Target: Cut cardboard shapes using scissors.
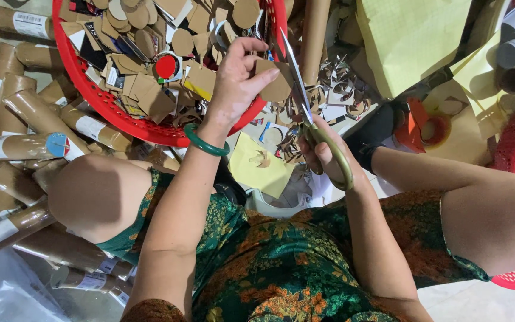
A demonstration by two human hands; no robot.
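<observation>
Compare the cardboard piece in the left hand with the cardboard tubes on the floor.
The cardboard piece is flat and small, pinched in the left hand against the scissors held by the right hand. The cardboard tubes are long, round and lie loose in a pile, some bearing white labels. Both are plain brown cardboard.

brown cardboard piece (pixel 276 83), flat, partly rounded, held upright between the open blades of olive-handled scissors (pixel 312 122).

Pale floor (pixel 478 298), prob. tile, mostly buried: cardboard tubes (pixel 25 113) left, red baskets (pixel 99 98), yellow sheets (pixel 412 42) top right. Even light.
</observation>
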